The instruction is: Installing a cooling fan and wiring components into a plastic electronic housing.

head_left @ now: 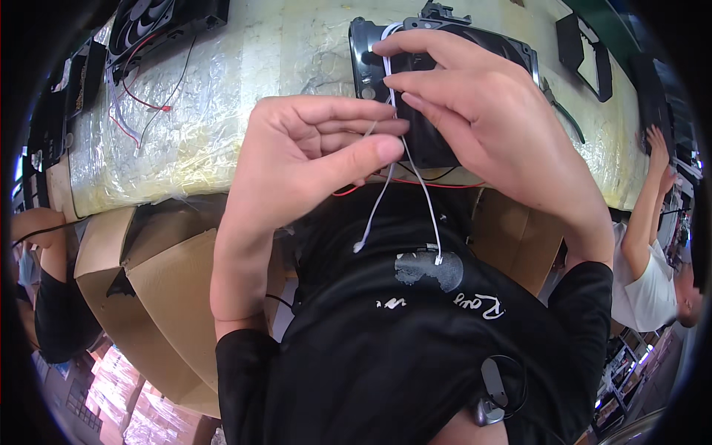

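Head view: two bare hands work thin white wires at a black square plastic fan.

Head view again, in detail: the right hand (482, 111) lies over the black square plastic fan frame (445, 44), fingers curled across its face and pinching the thin white wires (426, 200) against it. The left hand (311, 156) is half closed beside it, thumb and forefinger nipping a wire end; two white strands hang down toward the black shirt (415, 334), and a red wire (437, 183) runs under the fan. The fan sits at the near edge of the plastic-wrapped yellowish bench top (222, 111). A second black fan with red and white leads (148, 30) lies far left; brown cardboard boxes (163, 289) stand below the bench.
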Motion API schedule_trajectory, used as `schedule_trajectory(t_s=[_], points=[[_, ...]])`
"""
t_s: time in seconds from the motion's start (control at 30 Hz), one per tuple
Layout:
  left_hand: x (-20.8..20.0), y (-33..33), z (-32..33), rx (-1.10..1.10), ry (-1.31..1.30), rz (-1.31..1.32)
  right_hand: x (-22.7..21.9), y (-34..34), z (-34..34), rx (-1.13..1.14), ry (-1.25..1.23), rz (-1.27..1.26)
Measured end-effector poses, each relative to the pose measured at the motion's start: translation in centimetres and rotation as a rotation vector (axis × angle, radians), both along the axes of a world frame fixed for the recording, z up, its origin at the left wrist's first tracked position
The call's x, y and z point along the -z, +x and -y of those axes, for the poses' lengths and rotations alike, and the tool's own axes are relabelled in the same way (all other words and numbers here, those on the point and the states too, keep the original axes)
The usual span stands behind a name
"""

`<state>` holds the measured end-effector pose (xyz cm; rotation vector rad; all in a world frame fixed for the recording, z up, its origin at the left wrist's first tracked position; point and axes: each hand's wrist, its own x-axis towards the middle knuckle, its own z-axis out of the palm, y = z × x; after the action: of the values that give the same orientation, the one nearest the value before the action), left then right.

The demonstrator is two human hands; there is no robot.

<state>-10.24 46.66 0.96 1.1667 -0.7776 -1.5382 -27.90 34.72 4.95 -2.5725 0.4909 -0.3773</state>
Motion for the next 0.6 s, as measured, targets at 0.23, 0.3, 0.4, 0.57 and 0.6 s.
schedule_trajectory(t_s=[0.23,0.3,0.4,0.57,0.6], points=[[2.0,0.4,-0.1,0.015,-0.118,-0.222,-1.0,0.9,0.6,-0.033,0.096,-0.048],[2.2,0.5,-0.1,0.028,-0.13,-0.234,-1.2,1.0,0.7,-0.052,0.078,-0.049],[1.5,0.5,0.5,0.038,-0.048,-0.165,-1.0,1.1,0.9,-0.041,0.124,-0.073],[2.8,-0.8,0.5,-0.097,-0.196,0.021,-1.0,1.4,1.2,-0.075,0.134,-0.069],[2.8,-1.2,0.5,-0.156,-0.226,0.024,-1.0,1.4,1.2,-0.069,0.166,-0.079]])
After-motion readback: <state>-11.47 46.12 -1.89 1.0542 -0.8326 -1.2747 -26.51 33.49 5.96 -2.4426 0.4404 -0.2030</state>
